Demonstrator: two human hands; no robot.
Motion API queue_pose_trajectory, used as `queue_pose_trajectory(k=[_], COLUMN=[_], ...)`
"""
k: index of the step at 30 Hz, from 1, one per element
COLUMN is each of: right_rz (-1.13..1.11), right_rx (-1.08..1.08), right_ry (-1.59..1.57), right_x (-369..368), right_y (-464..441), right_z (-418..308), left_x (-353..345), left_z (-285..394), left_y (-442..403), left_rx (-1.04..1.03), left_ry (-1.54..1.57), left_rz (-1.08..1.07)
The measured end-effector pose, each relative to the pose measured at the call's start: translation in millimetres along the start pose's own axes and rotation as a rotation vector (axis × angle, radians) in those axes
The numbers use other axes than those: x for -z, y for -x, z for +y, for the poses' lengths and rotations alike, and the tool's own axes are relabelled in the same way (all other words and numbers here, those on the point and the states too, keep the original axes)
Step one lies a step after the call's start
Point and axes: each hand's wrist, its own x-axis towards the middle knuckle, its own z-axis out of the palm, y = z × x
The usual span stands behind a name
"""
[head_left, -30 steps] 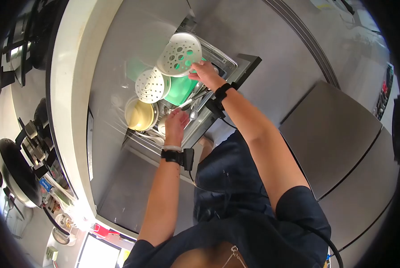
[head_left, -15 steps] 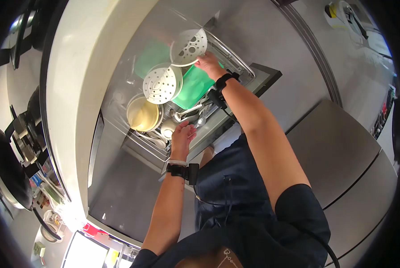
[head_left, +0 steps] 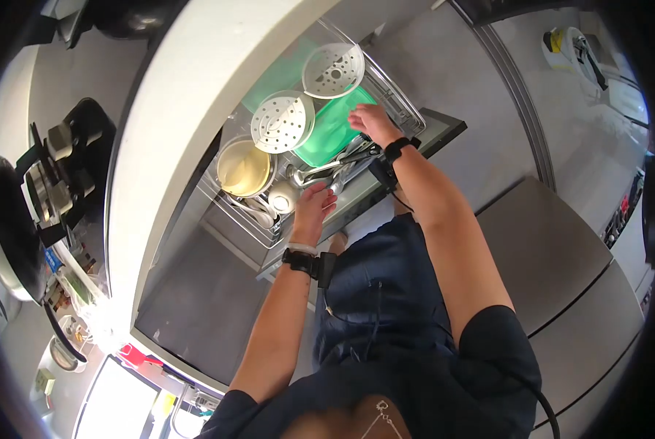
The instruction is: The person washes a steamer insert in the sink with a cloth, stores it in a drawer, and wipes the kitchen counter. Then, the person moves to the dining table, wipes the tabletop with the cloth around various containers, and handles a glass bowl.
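While left hand point(head_left: 315, 205) and right hand point(head_left: 372, 123) are held loosely spread, nothing visibly pinched, the tray point(head_left: 330, 133), set in the rack point(head_left: 400, 94) right of a strainer point(head_left: 282, 121), is judged light, stiff and slick, best gripped by its right edge

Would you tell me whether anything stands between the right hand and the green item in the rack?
Nothing visible does: the right hand overlaps the edge of the green item in this view, though contact is unclear.
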Motion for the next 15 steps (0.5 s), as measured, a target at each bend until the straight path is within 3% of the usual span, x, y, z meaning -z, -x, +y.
queue_pose_trajectory(k=[4, 5, 8, 11, 13, 14, 15], right_rz=[0.055, 0.132, 0.09, -0.329, -0.451, -0.525, -0.626], right_rx=[-0.084, 0.008, -0.09, -0.533, -0.768, -0.848, -0.795], right_ry=[0.358, 0.303, 0.351, 0.471, 0.521, 0.583, 0.559], right_x=[-11, -18, -23, -9, -4, 2, 9], right_y=[22, 29, 37, 59, 90, 99, 123], right_z=[-11, -8, -6, 6, 17, 31, 31], left_x=[-6, -4, 4, 14, 20, 24, 28], left_z=[6, 6, 2, 0, -1, -4, -9], left_y=[13, 16, 26, 38, 47, 49, 49], left_rx=[-0.01, -0.006, -0.036, 0.006, 0.017, 0.008, 0.005], left_ry=[-0.014, -0.011, -0.007, 0.026, 0.024, 0.038, 0.064], left_rz=[-0.029, -0.022, -0.009, 0.019, 0.008, 0.006, 0.0])
